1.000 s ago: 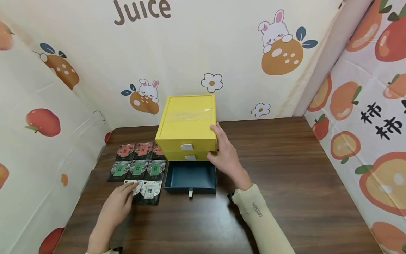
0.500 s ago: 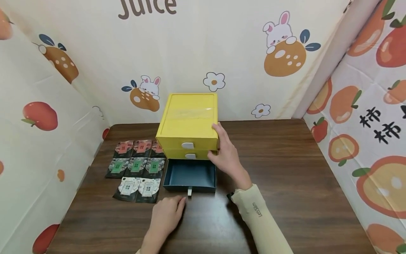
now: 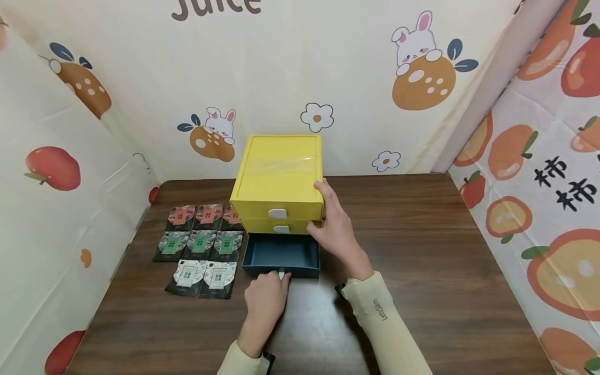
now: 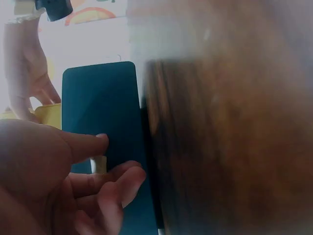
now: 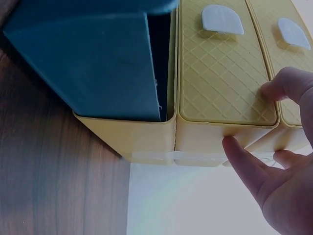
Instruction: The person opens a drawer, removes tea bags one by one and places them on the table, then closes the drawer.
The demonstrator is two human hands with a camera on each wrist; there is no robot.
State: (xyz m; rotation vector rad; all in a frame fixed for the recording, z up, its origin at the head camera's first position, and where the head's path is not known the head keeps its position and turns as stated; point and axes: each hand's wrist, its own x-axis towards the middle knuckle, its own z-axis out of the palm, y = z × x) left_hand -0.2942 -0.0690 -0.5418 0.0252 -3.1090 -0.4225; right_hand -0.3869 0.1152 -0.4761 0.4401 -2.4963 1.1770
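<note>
A yellow drawer box (image 3: 281,166) stands near the back wall, its blue bottom drawer (image 3: 281,252) pulled partly out. At the drawer's front is my left hand (image 3: 267,299). In the left wrist view, the thumb and fingers of that left hand (image 4: 49,161) touch the drawer front (image 4: 98,98) on either side of its white pull tab (image 4: 99,165). My right hand (image 3: 335,234) holds the box by its right front corner. The right wrist view shows that right hand (image 5: 288,181) with one digit on the patterned front and the others along the side.
Left of the box lie flat sachets in rows: red-labelled sachets (image 3: 180,217) at the back, green-labelled sachets (image 3: 171,246) in the middle, two white-labelled sachets (image 3: 187,276) in front. Fruit-printed cloth (image 3: 356,78) borders the wooden table (image 3: 422,271) behind and at the sides.
My left hand has left the white-labelled sachets and moved right to the drawer's tab. The drawer has slid in a little. My right hand keeps its hold on the box.
</note>
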